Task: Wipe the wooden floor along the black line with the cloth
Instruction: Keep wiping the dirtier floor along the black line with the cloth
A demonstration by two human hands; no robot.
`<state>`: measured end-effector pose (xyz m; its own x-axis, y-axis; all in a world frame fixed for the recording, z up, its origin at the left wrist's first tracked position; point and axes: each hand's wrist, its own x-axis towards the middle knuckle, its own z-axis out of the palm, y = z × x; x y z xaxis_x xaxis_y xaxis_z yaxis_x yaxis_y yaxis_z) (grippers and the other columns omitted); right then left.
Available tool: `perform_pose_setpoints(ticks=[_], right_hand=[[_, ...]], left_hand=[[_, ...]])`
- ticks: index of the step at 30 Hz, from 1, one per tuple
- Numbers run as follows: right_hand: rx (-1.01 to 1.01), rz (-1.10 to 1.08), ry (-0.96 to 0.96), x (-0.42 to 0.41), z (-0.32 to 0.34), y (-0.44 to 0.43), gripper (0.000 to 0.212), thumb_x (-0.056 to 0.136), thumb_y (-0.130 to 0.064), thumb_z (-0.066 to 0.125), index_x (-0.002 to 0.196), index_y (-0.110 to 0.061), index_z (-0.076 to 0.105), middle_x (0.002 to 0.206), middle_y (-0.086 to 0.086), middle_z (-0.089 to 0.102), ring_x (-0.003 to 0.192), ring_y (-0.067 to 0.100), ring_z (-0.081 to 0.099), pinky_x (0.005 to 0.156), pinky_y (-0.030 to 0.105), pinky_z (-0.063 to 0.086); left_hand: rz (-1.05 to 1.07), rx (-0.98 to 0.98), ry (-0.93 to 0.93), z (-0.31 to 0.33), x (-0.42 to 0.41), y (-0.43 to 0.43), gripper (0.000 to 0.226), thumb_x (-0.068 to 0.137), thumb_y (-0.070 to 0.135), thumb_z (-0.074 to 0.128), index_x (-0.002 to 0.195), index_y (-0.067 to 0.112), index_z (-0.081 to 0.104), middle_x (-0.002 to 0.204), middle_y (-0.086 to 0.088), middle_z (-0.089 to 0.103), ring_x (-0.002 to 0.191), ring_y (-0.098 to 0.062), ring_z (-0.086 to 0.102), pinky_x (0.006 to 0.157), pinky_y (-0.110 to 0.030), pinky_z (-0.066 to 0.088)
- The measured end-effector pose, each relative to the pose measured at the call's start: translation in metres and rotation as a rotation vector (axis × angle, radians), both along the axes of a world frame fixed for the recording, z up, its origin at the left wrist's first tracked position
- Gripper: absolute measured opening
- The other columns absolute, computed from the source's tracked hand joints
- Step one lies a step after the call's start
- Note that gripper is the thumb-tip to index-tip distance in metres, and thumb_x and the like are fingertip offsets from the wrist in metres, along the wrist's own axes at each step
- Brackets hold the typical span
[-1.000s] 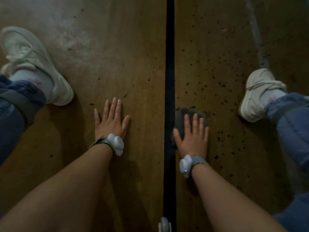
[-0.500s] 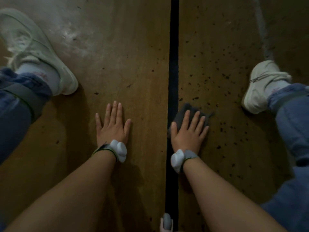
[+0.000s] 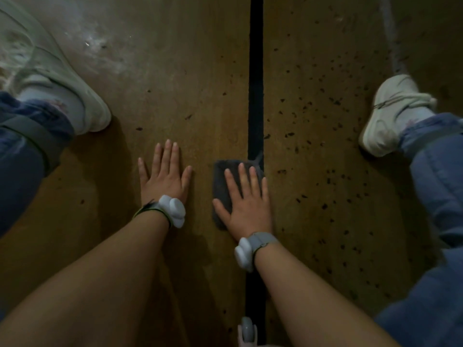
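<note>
A black line (image 3: pixel 256 71) runs straight down the middle of the brown wooden floor (image 3: pixel 190 83). A dark grey cloth (image 3: pixel 223 176) lies flat across the line and the wood just left of it. My right hand (image 3: pixel 246 204) presses flat on the cloth with straight, spread fingers and hides most of it. My left hand (image 3: pixel 164 175) rests flat on the bare floor to the left of the cloth, fingers straight, holding nothing. Each wrist carries a white band device.
My left white shoe (image 3: pixel 50 78) and jeans leg stand at the far left, my right white shoe (image 3: pixel 390 113) and jeans leg at the right. Dark specks (image 3: pixel 325 171) dot the floor right of the line. A pale smear (image 3: pixel 100 46) marks the upper left.
My right hand has slid the cloth leftward, from the right side of the black line onto the line and past it. My left hand stays planted on the floor.
</note>
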<state>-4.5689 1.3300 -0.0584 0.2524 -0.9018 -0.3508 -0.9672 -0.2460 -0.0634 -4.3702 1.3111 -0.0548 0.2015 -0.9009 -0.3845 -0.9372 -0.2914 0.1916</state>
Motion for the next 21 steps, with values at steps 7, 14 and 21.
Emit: perform_pose_setpoints(ticks=[7,14,21], right_hand=[[-0.119,-0.412,0.028,-0.099,0.002,-0.008,0.073,0.094,-0.067,0.007,0.155,-0.03,-0.005,0.165,0.007,-0.003,0.151,0.027,-0.005,0.121,0.051,0.0],[-0.162,-0.545,0.052,-0.095,-0.002,-0.004,0.072,0.098,-0.061,0.02,0.157,-0.023,0.004,0.165,0.012,0.003,0.151,0.032,-0.001,0.121,0.054,0.001],[-0.088,-0.355,0.036,-0.013,0.004,0.024,0.074,0.097,-0.063,0.011,0.153,-0.021,-0.015,0.162,0.016,-0.012,0.149,0.037,-0.012,0.118,0.059,-0.004]], left_hand=[[-0.017,-0.021,0.032,0.0,0.003,0.002,0.066,0.1,0.057,0.009,0.153,0.027,-0.017,0.159,0.008,-0.025,0.144,-0.012,-0.025,0.117,-0.048,-0.016],[0.028,0.024,0.026,0.008,0.013,0.033,0.066,0.101,0.056,0.012,0.152,0.028,-0.017,0.158,0.009,-0.026,0.143,-0.01,-0.026,0.116,-0.046,-0.017],[0.082,0.046,0.06,0.001,0.004,0.04,0.064,0.101,0.054,0.011,0.151,0.029,-0.02,0.158,0.009,-0.028,0.143,-0.011,-0.027,0.117,-0.047,-0.016]])
